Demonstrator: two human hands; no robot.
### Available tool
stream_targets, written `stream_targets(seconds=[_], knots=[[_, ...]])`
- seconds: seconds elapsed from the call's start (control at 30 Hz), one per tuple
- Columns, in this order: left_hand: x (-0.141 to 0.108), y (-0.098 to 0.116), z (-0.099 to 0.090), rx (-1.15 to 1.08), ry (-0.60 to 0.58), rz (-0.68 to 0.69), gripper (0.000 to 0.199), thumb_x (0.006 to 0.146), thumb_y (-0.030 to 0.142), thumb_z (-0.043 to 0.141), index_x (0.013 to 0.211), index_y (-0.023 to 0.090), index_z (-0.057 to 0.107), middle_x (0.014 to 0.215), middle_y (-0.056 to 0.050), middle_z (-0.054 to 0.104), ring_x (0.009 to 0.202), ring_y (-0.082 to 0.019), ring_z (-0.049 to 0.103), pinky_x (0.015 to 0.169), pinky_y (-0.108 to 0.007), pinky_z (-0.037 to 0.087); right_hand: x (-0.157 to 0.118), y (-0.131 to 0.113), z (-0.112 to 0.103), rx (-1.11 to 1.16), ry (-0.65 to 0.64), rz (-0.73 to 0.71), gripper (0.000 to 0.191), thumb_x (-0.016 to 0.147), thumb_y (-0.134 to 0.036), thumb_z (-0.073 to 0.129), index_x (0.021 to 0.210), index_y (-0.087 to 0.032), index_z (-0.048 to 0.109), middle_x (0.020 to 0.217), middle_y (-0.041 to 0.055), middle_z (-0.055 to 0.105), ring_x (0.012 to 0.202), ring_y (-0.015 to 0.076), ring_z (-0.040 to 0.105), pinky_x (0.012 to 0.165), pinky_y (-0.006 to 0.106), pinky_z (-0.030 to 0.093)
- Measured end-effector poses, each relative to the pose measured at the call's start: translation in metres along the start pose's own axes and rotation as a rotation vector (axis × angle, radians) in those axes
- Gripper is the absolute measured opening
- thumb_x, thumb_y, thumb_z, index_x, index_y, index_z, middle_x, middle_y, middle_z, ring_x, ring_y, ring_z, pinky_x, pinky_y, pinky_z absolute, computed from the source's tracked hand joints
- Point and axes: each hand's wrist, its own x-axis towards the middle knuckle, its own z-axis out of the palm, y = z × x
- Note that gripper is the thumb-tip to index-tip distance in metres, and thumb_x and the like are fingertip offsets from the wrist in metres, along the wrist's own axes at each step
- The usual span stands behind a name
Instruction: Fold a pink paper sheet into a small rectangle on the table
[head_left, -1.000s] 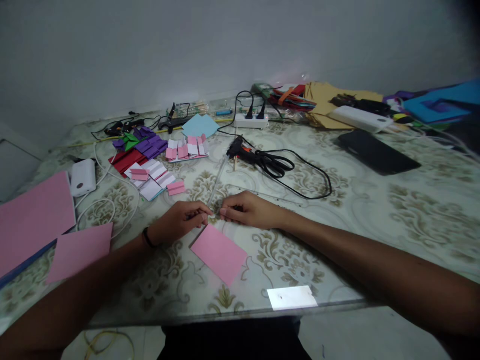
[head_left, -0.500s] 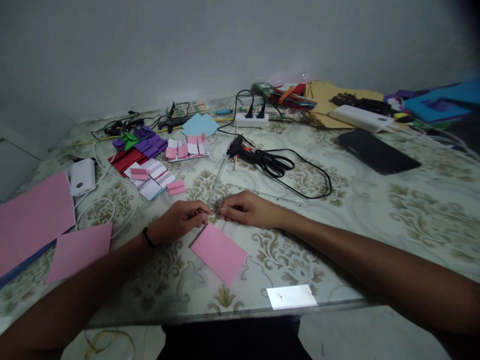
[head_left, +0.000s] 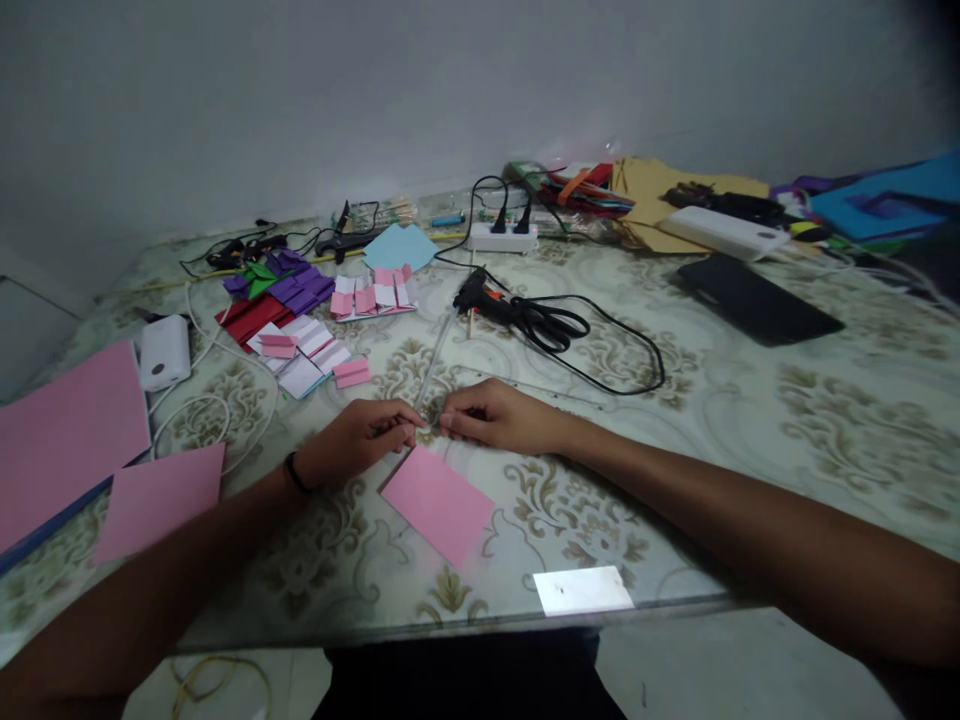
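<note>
My left hand (head_left: 369, 438) rests on the patterned tablecloth with its fingers curled in, and nothing shows between them. Its fingertips are at the upper corner of a small pink paper rectangle (head_left: 439, 505), which lies flat; I cannot tell whether they touch it. Just to the right, my right hand (head_left: 501, 418) lies on its side, loosely closed, thumb against the curled fingers, with no object seen in it. A small gap separates the two hands. Beyond them a clear glue stick (head_left: 437, 360) runs from the black glue gun (head_left: 474, 292) down toward my left fingertips.
Left are larger pink sheets (head_left: 67, 440), a white power bank (head_left: 165, 352) with a cable, and folded purple paper (head_left: 301, 288) and pink-white pieces (head_left: 373, 293). A white power strip (head_left: 502, 238) stands behind. A black tablet-like slab (head_left: 757, 300) lies right; a white card (head_left: 583, 591) lies in front.
</note>
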Motion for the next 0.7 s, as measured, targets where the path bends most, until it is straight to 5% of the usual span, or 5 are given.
stream_targets(seconds=[0.7], knots=[[-0.0003, -0.0018, -0.0002, 0.012, -0.002, 0.033, 0.023, 0.097, 0.028, 0.058, 0.104, 0.013, 0.074, 0.084, -0.004, 0.074, 0.068, -0.012, 0.068, 0.066, -0.022, 0.051, 0.0008, -0.0011, -0.0002, 0.027, 0.002, -0.016, 0.032, 0.101, -0.033, 0.053, 0.085, -0.012, 0.072, 0.073, 0.0020, 0.068, 0.063, 0.0105, 0.055, 0.062, 0.021, 0.042]])
